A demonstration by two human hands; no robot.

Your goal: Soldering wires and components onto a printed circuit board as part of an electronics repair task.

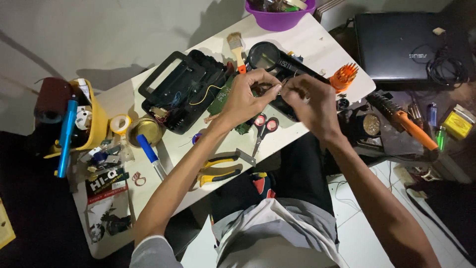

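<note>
White worktable [317, 42] crowded: opened black device casing [181, 89] with green circuit board [221, 97] at centre, purple bowl [279, 19] at far edge, yellow container [96, 119] at left, black flat pouch [106, 203] with white label lying near front-left corner. Left hand [245, 99] and right hand [310, 104] meeting over board, fingertips of both pinched shut on something small, too tiny to identify. Red-handled scissors [264, 126] just below hands, yellow-black pliers [218, 168] nearer table edge.

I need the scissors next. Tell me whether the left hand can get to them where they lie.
Probably yes: the red-handled scissors lie uncovered on the white table, just below the left hand, though its fingers are pinching something small.
</note>
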